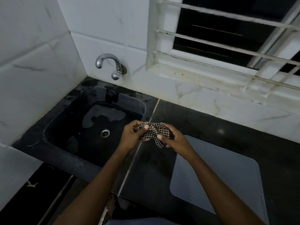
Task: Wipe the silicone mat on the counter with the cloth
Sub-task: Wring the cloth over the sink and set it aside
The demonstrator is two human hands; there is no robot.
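Mat: flat grey silicone mat with rounded corners (227, 176) lies on the dark stone bench (211, 124) at the near right, partly behind the right forearm.
Cloth: crumpled black-and-white checked cloth (152, 130) is held between both hands over the bench seam, just left of the mat's far corner.
Left grip: the left grip (131, 135) curls round the cloth's left end, thumb on top.
Right grip: the right grip (175, 138) pinches the right end; a loose tail hangs below.
Sink: black sunken sink (53, 127) at left, wet patches round its metal drain.
Tap: curved chrome tap (110, 64) on the white tiled wall above.
Window: white-barred window (227, 38) far right, dark behind.
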